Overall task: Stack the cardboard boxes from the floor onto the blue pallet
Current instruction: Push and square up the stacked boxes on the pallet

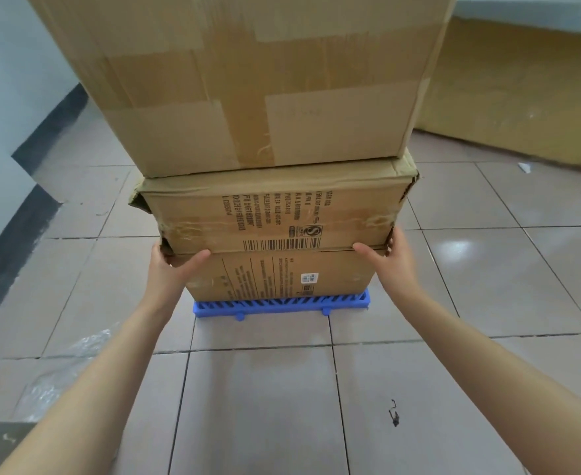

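Three cardboard boxes stand stacked on the blue pallet (282, 303). The bottom box (282, 275) rests on the pallet. Above it sits the middle box (275, 214), printed with black text and a barcode. A large taped top box (248, 80) lies on that one and reaches past the frame's top. My left hand (169, 265) grips the middle box's lower left corner, thumb on the front face. My right hand (390, 253) holds its lower right corner the same way.
The stack stands on a beige tiled floor (265, 389). A flat cardboard sheet (522, 90) leans along the right wall. Crumpled clear plastic film (59, 371) lies at the lower left. A small dark scrap (393, 414) sits on a near tile. A white wall with dark skirting runs at left.
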